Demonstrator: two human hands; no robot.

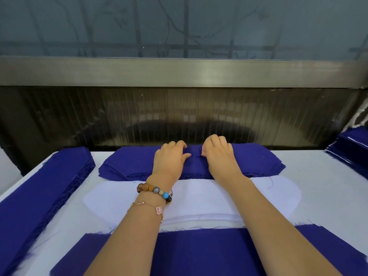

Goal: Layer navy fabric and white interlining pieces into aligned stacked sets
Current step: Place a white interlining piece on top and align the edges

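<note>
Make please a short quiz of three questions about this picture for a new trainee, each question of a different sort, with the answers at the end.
1. True or false: the left hand and the right hand are both on the far navy stack.
2. What lies on the table just nearer to the person than that stack? A) a white interlining piece B) a pair of scissors C) a ruler
3. Fill the gap: the bracelets are on the ___ wrist.

Key: 1 true; 2 A; 3 left.
</note>
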